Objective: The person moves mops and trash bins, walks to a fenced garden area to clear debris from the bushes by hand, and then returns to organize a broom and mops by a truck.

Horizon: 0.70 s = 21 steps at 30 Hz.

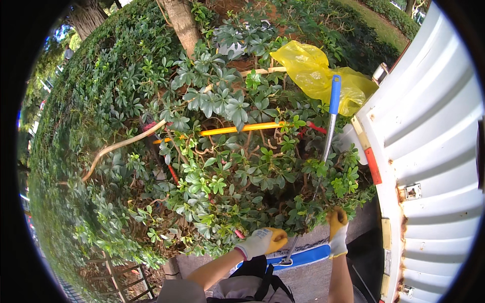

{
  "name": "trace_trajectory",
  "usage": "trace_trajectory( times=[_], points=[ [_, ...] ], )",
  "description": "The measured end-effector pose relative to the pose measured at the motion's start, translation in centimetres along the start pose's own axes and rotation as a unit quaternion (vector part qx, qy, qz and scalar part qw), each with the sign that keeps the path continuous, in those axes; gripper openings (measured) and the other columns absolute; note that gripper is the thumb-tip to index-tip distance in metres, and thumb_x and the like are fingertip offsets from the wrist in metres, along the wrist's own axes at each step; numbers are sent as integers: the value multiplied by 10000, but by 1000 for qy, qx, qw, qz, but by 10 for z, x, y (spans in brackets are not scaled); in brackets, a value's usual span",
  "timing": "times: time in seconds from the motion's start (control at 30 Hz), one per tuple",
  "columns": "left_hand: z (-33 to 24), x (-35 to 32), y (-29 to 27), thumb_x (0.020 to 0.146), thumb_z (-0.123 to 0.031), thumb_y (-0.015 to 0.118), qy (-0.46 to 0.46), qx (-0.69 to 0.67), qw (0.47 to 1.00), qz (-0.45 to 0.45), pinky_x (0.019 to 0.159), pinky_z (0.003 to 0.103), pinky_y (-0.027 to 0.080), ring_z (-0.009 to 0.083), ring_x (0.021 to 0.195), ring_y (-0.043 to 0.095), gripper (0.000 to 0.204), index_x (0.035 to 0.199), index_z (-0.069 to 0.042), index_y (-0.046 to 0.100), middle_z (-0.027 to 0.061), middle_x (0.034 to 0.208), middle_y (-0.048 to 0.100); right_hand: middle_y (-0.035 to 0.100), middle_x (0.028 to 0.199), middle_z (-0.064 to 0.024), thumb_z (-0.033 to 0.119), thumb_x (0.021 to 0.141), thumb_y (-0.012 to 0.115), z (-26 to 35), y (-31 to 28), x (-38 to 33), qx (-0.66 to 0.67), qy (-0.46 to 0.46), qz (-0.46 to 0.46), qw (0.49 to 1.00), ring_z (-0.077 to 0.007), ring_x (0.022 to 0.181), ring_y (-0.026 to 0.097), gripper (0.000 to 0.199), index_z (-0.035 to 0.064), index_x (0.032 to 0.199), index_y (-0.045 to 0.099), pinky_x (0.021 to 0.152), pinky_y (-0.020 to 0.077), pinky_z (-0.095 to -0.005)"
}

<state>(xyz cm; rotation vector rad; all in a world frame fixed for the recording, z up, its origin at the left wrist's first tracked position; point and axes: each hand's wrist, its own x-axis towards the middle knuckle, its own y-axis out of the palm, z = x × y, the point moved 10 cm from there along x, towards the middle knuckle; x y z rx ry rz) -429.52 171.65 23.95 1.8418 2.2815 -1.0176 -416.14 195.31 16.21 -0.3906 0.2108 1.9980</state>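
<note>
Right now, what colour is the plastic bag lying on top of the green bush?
Yellow: the crumpled plastic bag shows best in the head view, upper right.

place: outdoors, some park or roadside planting
plants: thick hedge (101,101) from 9 to 12 o'clock, tree trunk (183,25) at 12
3 o'clock: white corrugated metal wall (434,126)

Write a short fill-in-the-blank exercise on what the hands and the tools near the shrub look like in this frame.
1. Both hands, the left hand and the right hand, wear gloves with ______ palms.
2. The long metal tool leaning over the shrub has a ______ grip at its top end.
3. The crumpled plastic bag on top of the shrub is ______.
4. To the right of the shrub stands a ribbed ______ metal wall.

Missing words: yellow; blue; yellow; white
</note>
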Motion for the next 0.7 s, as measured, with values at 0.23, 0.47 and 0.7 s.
trace_trajectory(
  times=[0.23,0.47,0.7],
  points=[
    [24,-35,-93,838,-177,575,-28,-245,946,-212,651,262,493,153,754,615,252,1030,-14,594,98,904,647,593,1054,-155,225,757,659,98,117,99,-268,-193,-4,944,-255,989,554,530,-22,1187,471,863,419,-334],
    [56,-66,-78,824,-83,590,-43,-280,927,-244,751,276,480,162,856,612,205,1009,2,609,123,962,637,583,916,-25,163,796,643,64,132,111,-41,-44,81,995,-106,805,507,442,8,1178,485,740,411,-241],
    [36,-54,-76,874,-80,515,-23,-226,953,-198,743,261,481,149,848,607,228,1070,27,562,107,923,625,575,803,-4,89,840,561,121,34,-25,-85,-35,92,991,-90,734,526,265,30,1097,537,676,428,-236]
  ],
)
